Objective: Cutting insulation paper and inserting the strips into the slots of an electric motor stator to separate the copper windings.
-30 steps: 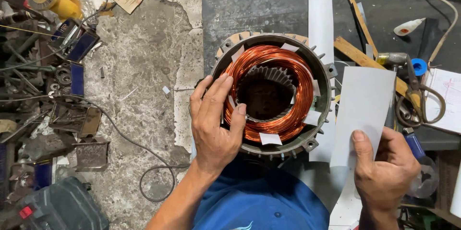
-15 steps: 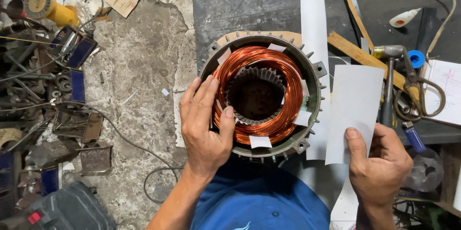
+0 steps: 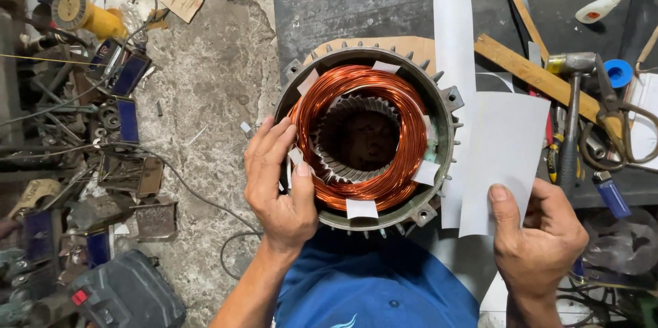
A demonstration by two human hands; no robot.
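Copper windings (image 3: 373, 105) are filling the motor stator (image 3: 367, 139) that is sitting in the middle of the scene, just in front of my blue shirt (image 3: 373, 290), and I am watching my left hand (image 3: 277, 177) pressing on the left side of the coil ring, fingers spread along the wire and the thumb tucking down over a small white insulating slip (image 3: 296, 156) at the inner edge. My right hand (image 3: 534, 239) is pinching the near edge of a white sheet of insulation paper (image 3: 500, 156) between thumb and fingers, holding it up just right of the stator housing. I am judging the risks from here: the thumb is bearing on fine enamelled wire beside the toothed steel core (image 3: 346, 163), so a hard push could be scraping the enamel or knocking that slip out of its slot, and the other paper tabs (image 3: 361, 208) around the ring look only loosely seated. The sheet is hanging over a long white strip (image 3: 452, 61) and could be creasing or catching on the housing fins. A hammer (image 3: 570, 115), scissors (image 3: 617, 122) and wooden sticks (image 3: 528, 67) are lying crowded on the right, near enough that a careless elbow could be sweeping them off.
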